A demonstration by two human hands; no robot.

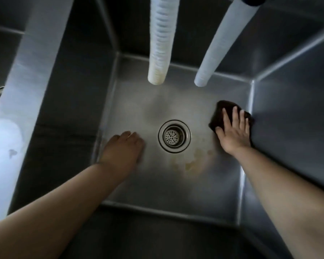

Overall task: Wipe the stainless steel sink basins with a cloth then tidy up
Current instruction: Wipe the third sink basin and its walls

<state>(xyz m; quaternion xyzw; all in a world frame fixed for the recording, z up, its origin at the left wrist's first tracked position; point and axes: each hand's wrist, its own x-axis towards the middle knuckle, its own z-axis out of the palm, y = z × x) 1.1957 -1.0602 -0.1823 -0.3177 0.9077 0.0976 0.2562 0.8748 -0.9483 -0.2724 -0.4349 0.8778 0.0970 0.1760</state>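
I look straight down into a deep stainless steel sink basin (176,186). My right hand (234,132) presses flat on a dark cloth (220,113) at the basin floor's right side, close to the right wall. My left hand (124,148) rests palm down on the floor left of the round drain strainer (174,136), fingers together, holding nothing. Yellowish stains (192,162) lie on the floor just in front of the drain, between my two arms.
Two white ribbed hoses hang into the basin from above, one (160,43) over the back middle and one (219,45) to its right. A steel divider rim (28,81) on the left separates a neighbouring basin (0,58).
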